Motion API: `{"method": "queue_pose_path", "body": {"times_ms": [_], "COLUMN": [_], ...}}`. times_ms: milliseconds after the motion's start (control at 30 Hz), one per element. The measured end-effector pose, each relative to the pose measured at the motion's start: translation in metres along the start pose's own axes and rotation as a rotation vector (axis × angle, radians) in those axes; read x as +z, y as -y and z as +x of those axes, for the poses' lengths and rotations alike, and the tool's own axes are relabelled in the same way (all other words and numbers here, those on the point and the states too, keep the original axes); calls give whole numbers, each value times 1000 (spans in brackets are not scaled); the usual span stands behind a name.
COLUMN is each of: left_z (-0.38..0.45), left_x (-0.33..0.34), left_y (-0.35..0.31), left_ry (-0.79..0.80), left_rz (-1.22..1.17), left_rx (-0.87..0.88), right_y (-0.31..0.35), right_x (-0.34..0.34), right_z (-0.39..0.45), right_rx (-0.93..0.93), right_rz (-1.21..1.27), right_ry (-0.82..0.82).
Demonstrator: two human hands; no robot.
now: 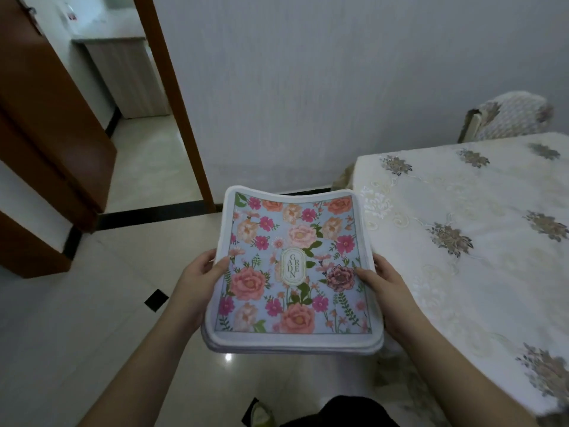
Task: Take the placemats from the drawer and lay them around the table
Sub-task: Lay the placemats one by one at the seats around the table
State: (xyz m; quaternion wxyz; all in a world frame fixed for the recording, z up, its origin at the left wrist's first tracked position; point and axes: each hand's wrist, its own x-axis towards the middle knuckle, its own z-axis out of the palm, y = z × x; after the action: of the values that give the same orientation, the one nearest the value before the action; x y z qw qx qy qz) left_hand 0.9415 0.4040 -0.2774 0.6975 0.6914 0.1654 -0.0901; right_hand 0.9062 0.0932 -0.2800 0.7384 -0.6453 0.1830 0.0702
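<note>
You are gripping a stack of floral, white-edged rectangular placemats [292,272] between both hands: your left hand [200,272] is clasping its left edge, your right hand [380,283] its right edge, thumbs on top. The cream embroidered-cloth table [477,241] is lying just right of your right hand.

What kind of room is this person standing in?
Most likely a home dining room: a table under an embroidered tablecloth, a covered chair behind it, polished floor tiles, and a stack of floral placemats gripped by the left hand and right hand.
</note>
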Motion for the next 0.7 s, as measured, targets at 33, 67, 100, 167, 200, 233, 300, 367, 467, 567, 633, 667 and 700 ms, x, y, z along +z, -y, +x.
{"method": "queue_pose_path", "body": {"times_ms": [33, 67, 100, 167, 200, 233, 300, 367, 467, 567, 633, 667, 700], "left_z": [9, 16, 24, 38, 45, 51, 64, 82, 110, 138, 159, 169, 179], "left_x": [1, 3, 7, 17, 24, 31, 49, 71, 109, 150, 185, 201, 217], "left_y": [-3, -5, -7, -12, -14, -15, -18, -23, -31, -39, -44, -47, -49], "left_ry": [23, 42, 58, 93, 113, 134, 174, 219, 306, 355, 393, 415, 447], "left_rz": [7, 14, 17, 17, 22, 30, 44, 77, 124, 166, 202, 225, 245], "left_rx": [-2, -6, -10, -15, -17, -21, -41, -57, -88, -102, -98, -95, -90], "right_y": [0, 1, 3, 6, 6, 6, 5, 5, 5, 8, 12, 14, 17], "right_x": [1, 1, 1, -4, -8, -12, -24, -38, -62, -88, -110, -120, -128], "right_z": [3, 5, 8, 15, 19, 23, 31, 39, 53, 67, 79, 84, 90], "right_rx": [-2, -7, -10, -4, -1, -1, 6, 13, 11, 13, 10, 4, 3], "right_rz": [-1, -3, -7, -5, 2, 7, 18, 45, 77, 145, 199, 212, 220], "right_ry": [-24, -40, -55, -98, -119, -140, -177, -213, -290, -356, -407, -427, -454]}}
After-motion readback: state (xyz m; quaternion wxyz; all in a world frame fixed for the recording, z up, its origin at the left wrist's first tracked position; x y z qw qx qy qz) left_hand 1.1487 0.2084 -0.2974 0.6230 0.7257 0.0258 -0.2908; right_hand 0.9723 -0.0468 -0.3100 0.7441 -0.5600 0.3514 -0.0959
